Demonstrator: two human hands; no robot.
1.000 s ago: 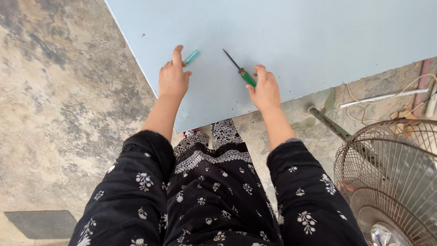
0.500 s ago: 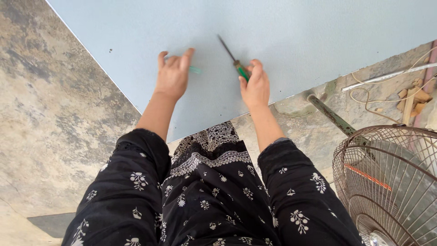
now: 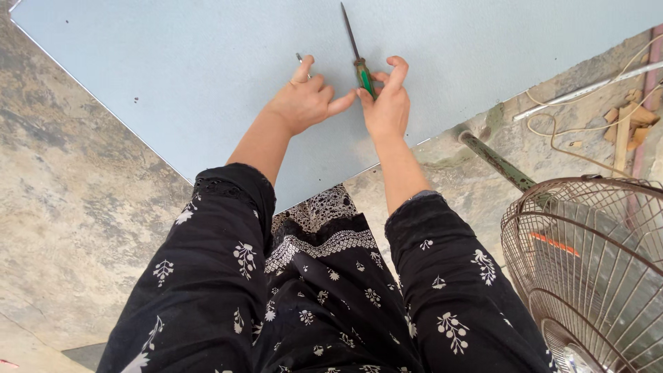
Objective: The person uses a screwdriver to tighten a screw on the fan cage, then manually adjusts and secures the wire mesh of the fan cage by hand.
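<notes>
A large pale blue board lies on the concrete floor in front of me. My right hand grips a screwdriver with a green handle, its long dark shaft pointing away across the board. My left hand rests on the board right beside it, thumb reaching toward the handle. A small grey metal piece shows at the tip of my left forefinger; what it is cannot be made out. My arms wear black sleeves with white flowers.
A rusty wire fan guard stands at the right, close to my right elbow. A green metal pole lies past the board's edge. Wood scraps and a cord lie at the far right. Stained concrete is at the left.
My two hands have come together at the middle of the board. The left hand moved right toward the screwdriver handle, and the green item it held a second ago is out of sight.
</notes>
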